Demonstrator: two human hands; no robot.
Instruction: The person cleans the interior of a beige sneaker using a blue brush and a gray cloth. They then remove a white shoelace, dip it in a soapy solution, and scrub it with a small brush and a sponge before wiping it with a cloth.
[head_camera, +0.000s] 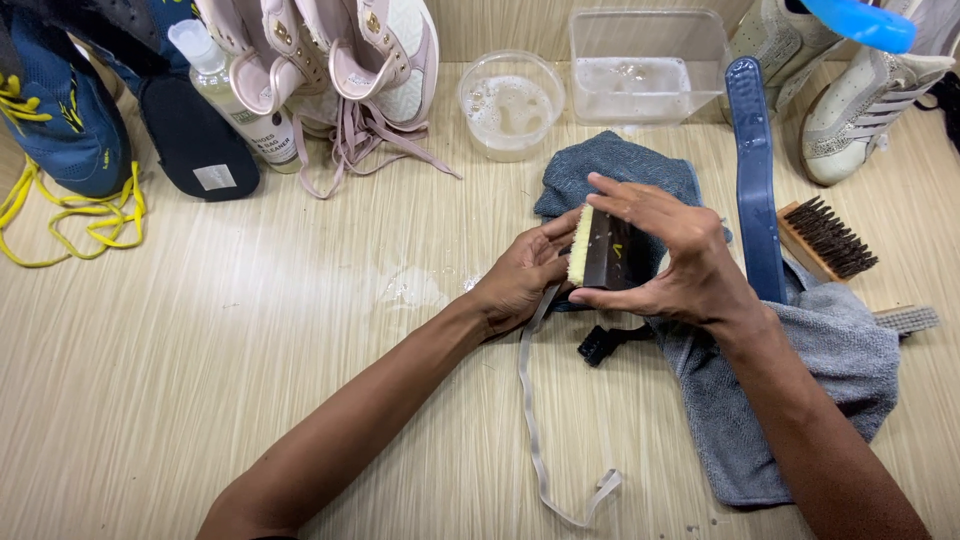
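Firmly, right hand (672, 262) fingers clasp a dark wooden brush (604, 250); left hand (520, 280) pinches flat grey lace (535, 420).

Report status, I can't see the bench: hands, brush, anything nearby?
Right hand grips brush. Left hand pinches grey lace against bristles. Blue cloth underneath.

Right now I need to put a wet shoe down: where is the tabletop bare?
The wooden tabletop is bare left of the left hand, below the yellow laces. It is crowded along the back, around the round clear bowl, and at the right, on the grey-blue cloth.
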